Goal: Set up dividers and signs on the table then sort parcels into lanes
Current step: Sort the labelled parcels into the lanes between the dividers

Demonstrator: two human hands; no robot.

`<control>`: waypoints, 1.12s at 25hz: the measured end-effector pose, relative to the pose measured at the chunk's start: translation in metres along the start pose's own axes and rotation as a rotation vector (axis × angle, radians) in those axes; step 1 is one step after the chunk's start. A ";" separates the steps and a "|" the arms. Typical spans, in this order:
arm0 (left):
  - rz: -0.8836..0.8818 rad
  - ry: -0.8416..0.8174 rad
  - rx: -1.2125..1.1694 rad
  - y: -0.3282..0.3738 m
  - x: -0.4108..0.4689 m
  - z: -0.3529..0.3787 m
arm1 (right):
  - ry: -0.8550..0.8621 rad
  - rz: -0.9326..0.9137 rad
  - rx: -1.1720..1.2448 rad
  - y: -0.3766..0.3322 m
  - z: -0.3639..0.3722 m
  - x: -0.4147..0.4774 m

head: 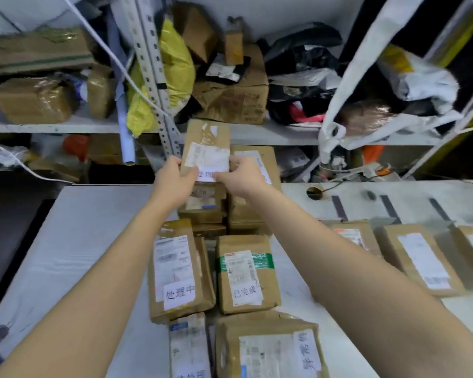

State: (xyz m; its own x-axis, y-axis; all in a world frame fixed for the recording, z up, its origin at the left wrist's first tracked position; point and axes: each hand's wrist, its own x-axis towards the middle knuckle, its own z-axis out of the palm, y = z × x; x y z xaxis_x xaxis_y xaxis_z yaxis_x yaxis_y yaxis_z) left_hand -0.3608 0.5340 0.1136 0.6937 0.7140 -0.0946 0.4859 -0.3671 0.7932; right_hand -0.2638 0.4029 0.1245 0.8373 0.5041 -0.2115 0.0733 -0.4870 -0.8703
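Observation:
A brown cardboard parcel (206,137) with a white shipping label stands lifted above the far middle of the white table (88,241). My left hand (175,178) grips its lower left edge. My right hand (241,174) pinches a handwritten white paper sign (212,170) against the parcel's lower front. Below my arms lie more brown parcels: one with a handwritten sign (179,268), one with green tape and a sign (246,271), and two nearest me (268,347), (189,347) that also carry signs. The sign's full text is covered by my fingers.
Stacked parcels (253,192) sit behind the held one. Three flat parcels (418,257) lie in a row at the right, beyond them dark tape strips (388,208). Shelves (52,126) crammed with boxes and bags rise behind the table. A white sack (347,91) hangs at right.

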 end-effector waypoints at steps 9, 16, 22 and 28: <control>0.172 -0.087 -0.053 0.139 -0.105 0.134 | 0.086 -0.051 0.081 0.078 -0.212 -0.077; 0.108 -0.263 -0.130 0.215 -0.202 0.331 | 0.060 0.044 0.025 0.229 -0.397 -0.118; -0.011 -0.388 -0.110 0.218 -0.262 0.432 | 0.038 0.153 -0.039 0.333 -0.457 -0.147; -0.021 -0.441 -0.006 0.200 -0.282 0.461 | 0.065 0.215 -0.067 0.372 -0.454 -0.168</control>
State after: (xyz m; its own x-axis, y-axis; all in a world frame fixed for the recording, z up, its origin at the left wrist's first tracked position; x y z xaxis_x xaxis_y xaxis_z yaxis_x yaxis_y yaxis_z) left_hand -0.2147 -0.0155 0.0216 0.8450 0.3977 -0.3575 0.5002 -0.3512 0.7915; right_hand -0.1312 -0.1871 0.0383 0.8706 0.3372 -0.3582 -0.0771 -0.6256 -0.7763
